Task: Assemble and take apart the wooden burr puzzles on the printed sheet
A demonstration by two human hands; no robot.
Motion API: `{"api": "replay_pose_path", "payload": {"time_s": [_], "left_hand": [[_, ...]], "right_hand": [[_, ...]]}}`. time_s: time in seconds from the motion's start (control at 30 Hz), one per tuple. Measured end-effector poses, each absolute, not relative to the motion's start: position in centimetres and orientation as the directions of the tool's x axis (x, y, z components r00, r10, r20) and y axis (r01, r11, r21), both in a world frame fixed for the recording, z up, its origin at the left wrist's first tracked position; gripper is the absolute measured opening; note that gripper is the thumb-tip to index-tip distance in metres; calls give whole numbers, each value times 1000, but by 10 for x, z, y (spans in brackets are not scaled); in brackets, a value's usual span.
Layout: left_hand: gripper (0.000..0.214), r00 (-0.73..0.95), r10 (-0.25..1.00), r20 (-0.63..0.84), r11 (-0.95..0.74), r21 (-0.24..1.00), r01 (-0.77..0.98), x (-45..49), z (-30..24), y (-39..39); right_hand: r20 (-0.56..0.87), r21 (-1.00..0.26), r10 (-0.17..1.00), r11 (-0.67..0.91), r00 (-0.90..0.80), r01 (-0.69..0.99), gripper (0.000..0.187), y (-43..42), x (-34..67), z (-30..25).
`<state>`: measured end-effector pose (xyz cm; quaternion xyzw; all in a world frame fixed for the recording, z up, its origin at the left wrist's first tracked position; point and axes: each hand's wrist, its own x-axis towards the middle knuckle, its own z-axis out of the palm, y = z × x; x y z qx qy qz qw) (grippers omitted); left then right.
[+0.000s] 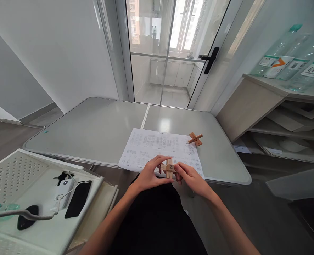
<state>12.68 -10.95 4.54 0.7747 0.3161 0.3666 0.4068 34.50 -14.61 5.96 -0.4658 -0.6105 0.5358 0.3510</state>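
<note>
Both my hands hold a small wooden cross-shaped puzzle (169,168) just above the near edge of the grey folding table (93,131). My left hand (151,174) pinches its left side with thumb and fingers. My right hand (187,175) grips its right side with curled fingers. Under the puzzle lies a printed instruction sheet (157,148). A second wooden cross piece (195,139) rests on the table at the sheet's far right corner, apart from both hands.
A white perforated cart (26,177) at my left carries a power bank (62,193), a black phone (78,203), cables and a black mouse. Wooden shelves (274,124) with papers and plastic bottles (292,56) stand on the right. A glass door (173,53) is beyond the table.
</note>
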Motion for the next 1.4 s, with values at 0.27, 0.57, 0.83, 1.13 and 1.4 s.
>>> {"api": "replay_pose_path", "payload": {"time_s": [0.27,0.57,0.83,1.13,1.4], "left_hand": [[51,368,877,308,-451,794,409,101,23,-72],[51,166,916,366,-330,452,829,10,-10,-8],[62,153,943,295,-283,471,836,-6,-14,2],[61,149,947,285,-270,455,848,-5,-15,-3],[55,156,942,297,-285,468,836,-5,-13,-5]], "right_hand": [[-244,-932,966,-210,84,-295,47,-117,367,21],[-374,-795,909,-213,182,-568,28,-92,410,-4],[-414,-752,892,-222,183,-620,23,-73,421,-4],[-302,-876,926,-176,228,-449,40,-82,407,-16],[-35,-998,985,-25,169,-58,54,-83,367,-22]]}}
